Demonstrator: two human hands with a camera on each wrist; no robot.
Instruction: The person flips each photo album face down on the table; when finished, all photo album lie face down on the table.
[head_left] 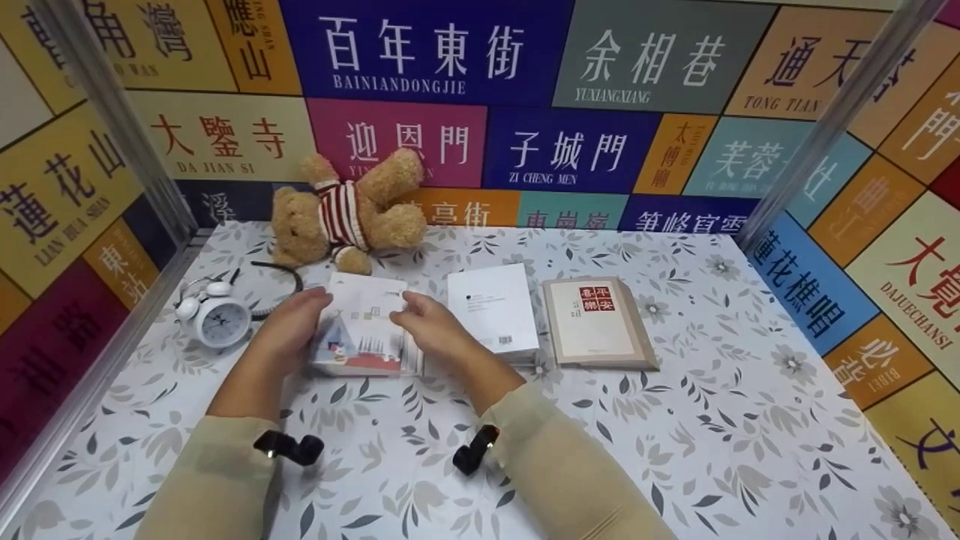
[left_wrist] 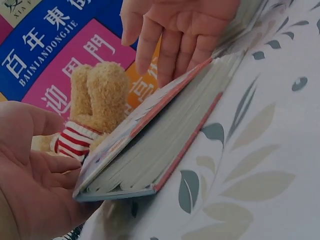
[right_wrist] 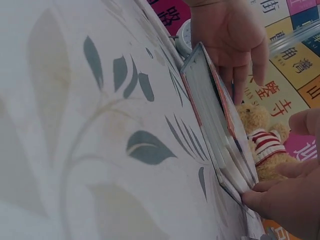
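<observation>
A hardcover book (head_left: 364, 326) with a pale illustrated cover lies on the table between both hands. Its red-edged front cover stands slightly away from the thick pages (left_wrist: 165, 135). Beside the book's left side is my left hand (head_left: 294, 330), its fingers loosely extended and the palm facing the book. From the right, my right hand (head_left: 439, 330) reaches the other side; in the right wrist view its fingertips (right_wrist: 252, 200) touch the book's edge. Neither hand is curled round the book.
Right of the hands lie a white book (head_left: 491, 307) and a beige book (head_left: 592, 322) with red squares. A white alarm clock (head_left: 217, 319) stands left, near a black curved band (head_left: 289, 274). Behind, a teddy bear (head_left: 345, 214) lies against the lettered wall (head_left: 427, 52).
</observation>
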